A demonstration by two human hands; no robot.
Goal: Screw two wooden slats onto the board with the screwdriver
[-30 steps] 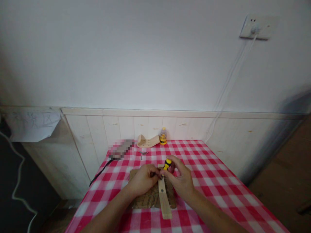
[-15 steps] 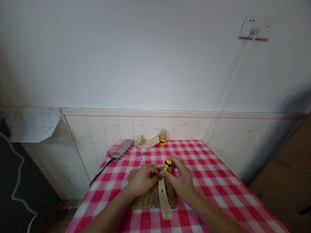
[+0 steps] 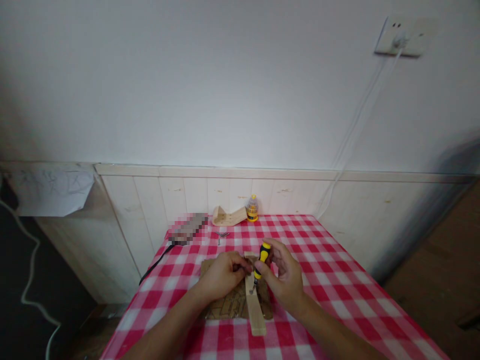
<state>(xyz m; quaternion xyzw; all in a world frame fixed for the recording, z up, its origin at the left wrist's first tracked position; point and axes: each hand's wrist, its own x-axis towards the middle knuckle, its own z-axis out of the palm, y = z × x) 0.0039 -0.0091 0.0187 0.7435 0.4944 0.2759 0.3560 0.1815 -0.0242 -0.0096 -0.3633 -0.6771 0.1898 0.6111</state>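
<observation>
A pale wooden strip [image 3: 257,316] lies lengthwise over a brown board with dark lines [image 3: 225,306]. My left hand [image 3: 224,274] is closed, its fingertips at the far part of the strip; exactly how they grip is partly hidden. In my right hand [image 3: 283,272] is a small yellow and black screwdriver [image 3: 264,254], tilted, handle up. Its tip meets the strip at a round metal screw head or hole [image 3: 251,291]; I cannot tell which.
Several screws [image 3: 222,235] lie on the red and white checked tablecloth [image 3: 311,300]. Farther back are a curved wooden piece [image 3: 228,218] and a yellow-capped bottle [image 3: 252,210] near the panelled wall. A blurred-out flat object [image 3: 188,230] with a black strap lies at the left.
The screwdriver has moved from the far part of the strip toward me, its tip now at the round metal spot. My left hand stays by the strip.
</observation>
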